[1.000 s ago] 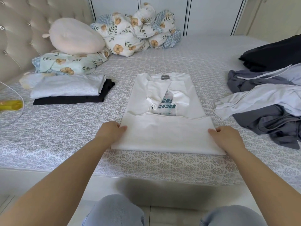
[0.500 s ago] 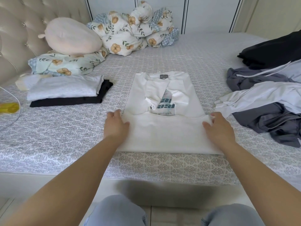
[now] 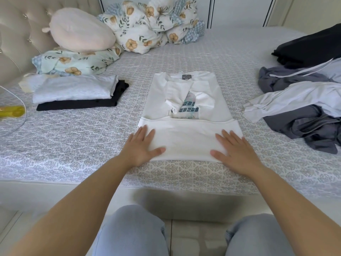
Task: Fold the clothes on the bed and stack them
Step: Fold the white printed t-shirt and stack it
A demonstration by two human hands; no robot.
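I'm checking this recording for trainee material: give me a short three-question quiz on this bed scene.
1. True or false: both hands, the left hand and the right hand, lie flat on the folded-up lower part of the white printed T-shirt.
2. What lies under the folded pale grey garment on the left of the patterned grey bedspread?
3. Where is the unfolded pile of grey, white and dark clothes? A) person's right B) person's left C) on the floor

Key: 1 true; 2 a folded black garment; 3 A.
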